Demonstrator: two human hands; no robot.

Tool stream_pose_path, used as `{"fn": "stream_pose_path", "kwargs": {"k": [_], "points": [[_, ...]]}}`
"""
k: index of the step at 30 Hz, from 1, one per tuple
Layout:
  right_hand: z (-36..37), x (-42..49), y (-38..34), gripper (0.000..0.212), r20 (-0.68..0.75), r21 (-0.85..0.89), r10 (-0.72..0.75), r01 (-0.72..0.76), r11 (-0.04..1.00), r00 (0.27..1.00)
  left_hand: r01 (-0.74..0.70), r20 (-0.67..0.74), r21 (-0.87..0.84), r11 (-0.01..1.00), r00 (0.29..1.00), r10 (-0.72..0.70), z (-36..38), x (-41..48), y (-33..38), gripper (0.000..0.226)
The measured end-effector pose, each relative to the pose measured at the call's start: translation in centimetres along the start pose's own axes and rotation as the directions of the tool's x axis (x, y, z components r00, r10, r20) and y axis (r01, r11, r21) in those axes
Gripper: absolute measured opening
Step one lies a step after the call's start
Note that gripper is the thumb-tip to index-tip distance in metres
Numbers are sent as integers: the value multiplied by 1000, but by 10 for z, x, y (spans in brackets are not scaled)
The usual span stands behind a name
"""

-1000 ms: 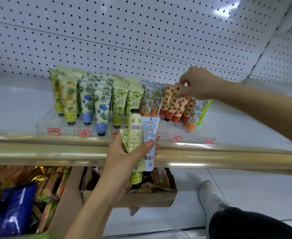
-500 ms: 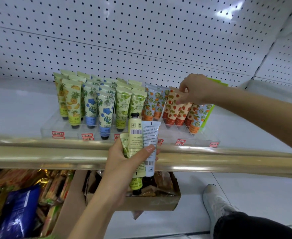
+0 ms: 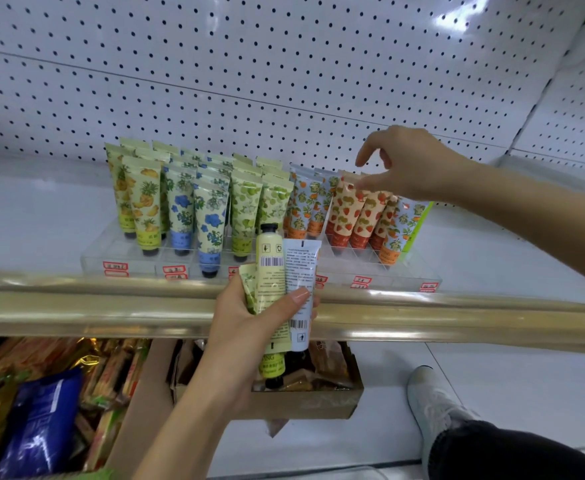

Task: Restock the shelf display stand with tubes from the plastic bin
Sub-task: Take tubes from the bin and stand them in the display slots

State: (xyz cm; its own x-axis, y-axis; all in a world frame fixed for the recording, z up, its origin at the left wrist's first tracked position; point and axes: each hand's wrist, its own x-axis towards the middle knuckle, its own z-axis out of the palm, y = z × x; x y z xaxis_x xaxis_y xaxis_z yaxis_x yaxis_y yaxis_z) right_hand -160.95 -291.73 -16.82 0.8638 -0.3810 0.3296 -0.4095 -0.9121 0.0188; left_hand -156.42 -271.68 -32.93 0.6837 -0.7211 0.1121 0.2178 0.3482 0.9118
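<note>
A clear acrylic display stand (image 3: 350, 271) sits on the white shelf, holding rows of upright printed tubes: pineapple, blue flower, green, orange and strawberry patterns. My left hand (image 3: 249, 320) grips a bunch of tubes (image 3: 284, 278) in front of the shelf's gold rail, a pale yellow one, a white one and a green one. My right hand (image 3: 405, 164) hovers just above the strawberry tubes (image 3: 350, 213), fingers spread and relaxed, holding nothing. The plastic bin is not in view.
A gold rail (image 3: 457, 317) runs along the shelf's front edge. White pegboard (image 3: 284, 64) backs the shelf. Below, a cardboard box (image 3: 301, 403) holds small packets, and snack packs (image 3: 42, 410) fill the lower left. A shoe (image 3: 433, 403) stands on the floor at right.
My right hand has let go of the strawberry tube it was pinching and opened above the row. The view has tilted slightly; my left hand still holds its bunch.
</note>
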Motion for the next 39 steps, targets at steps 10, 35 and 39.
{"fn": "stream_pose_path", "kwargs": {"k": [10, 35, 39], "points": [[22, -75, -53, 20, 378, 670, -84, -210, 712, 922, 17, -14, 94, 995, 1000, -16, 0, -4, -5, 50], [13, -106, -21, 15, 427, 803, 7, -383, 456, 904, 78, 40, 71, 994, 996, -81, 12, -14, -6, 52], [1, -106, -13, 10, 435, 752, 5, -366, 548, 900, 69, 47, 128, 989, 996, -75, 14, -15, -7, 57]]}}
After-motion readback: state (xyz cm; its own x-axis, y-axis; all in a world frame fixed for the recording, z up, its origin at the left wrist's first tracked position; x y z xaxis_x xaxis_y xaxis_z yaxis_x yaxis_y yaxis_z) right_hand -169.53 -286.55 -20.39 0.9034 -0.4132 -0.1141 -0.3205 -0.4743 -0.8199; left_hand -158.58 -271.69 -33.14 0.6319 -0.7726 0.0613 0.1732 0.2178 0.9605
